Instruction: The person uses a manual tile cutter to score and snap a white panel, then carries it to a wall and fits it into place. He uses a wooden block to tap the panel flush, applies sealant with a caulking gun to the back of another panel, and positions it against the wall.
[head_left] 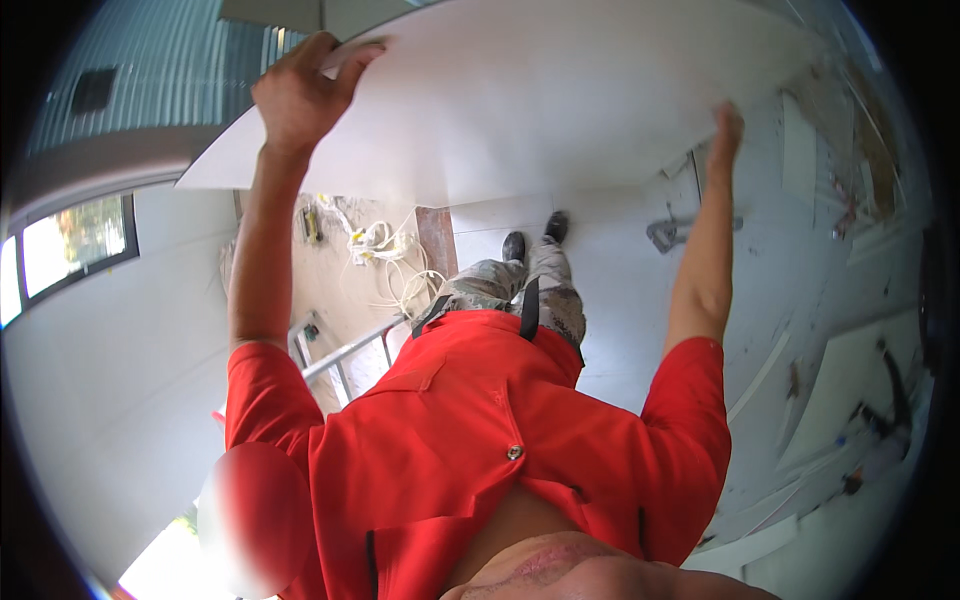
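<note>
A large white flat panel (520, 110) is held up in front of me, tilted, and spans most of the upper view. My left hand (305, 90) is closed round its upper left edge, with the thumb on the near face and the other fingers partly hidden. My right hand (728, 138) grips the panel's right edge. It is smeared by motion, and most of its fingers are out of sight behind the sheet. Both arms are raised and stretched forward.
Below the panel, loose white cable (380, 245) lies on the floor near a metal ladder (345, 360). A grey tool (665, 235) sits on the floor to the right. Farther right are white offcuts (850, 385) and dark tools (893, 390). Corrugated metal (165, 75) and a window (80, 245) are left.
</note>
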